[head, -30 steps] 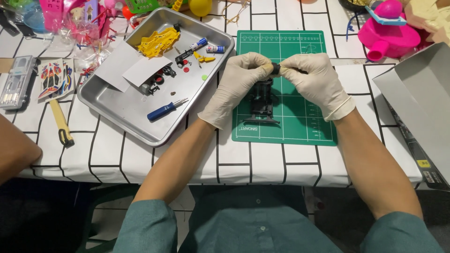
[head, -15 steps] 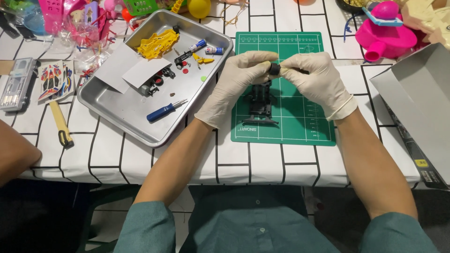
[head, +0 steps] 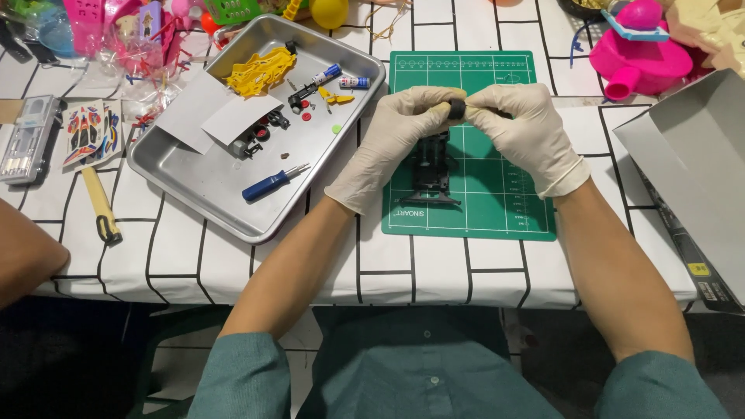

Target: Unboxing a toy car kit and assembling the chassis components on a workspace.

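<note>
Head view, looking down on a table covered with a white cloth (head: 186,256) ruled in black lines. Both hands wear pale latex gloves and meet above the upper part of a green cutting mat (head: 497,202). The left hand (head: 396,136) and the right hand (head: 524,132) are each closed, fingertips pinched from opposite sides on a small black wheel (head: 457,108), which sits between the two thumbs. How much of the wheel is covered by the fingers cannot be told.

Directly below the hands, a black toy-car chassis (head: 431,172) rests on the mat, long axis running away from the person, partly hidden at its far end by the left hand.

Left of the mat, just beside its edge, a metal tray (head: 202,182) sits at an angle. It holds a blue-handled screwdriver (head: 272,184), a yellow plastic part (head: 258,71), white paper sheets (head: 221,116), a marker (head: 326,75) and several small dark and red parts.

Further left on the cloth lie a yellow-handled tool (head: 99,203), a sticker sheet (head: 87,132) and a clear plastic case (head: 27,138). A pink plastic toy (head: 640,58) stands at the far right, and a grey box lid (head: 698,171) lies along the right edge. Another person's arm (head: 23,256) enters at the left edge, well apart from the mat.
</note>
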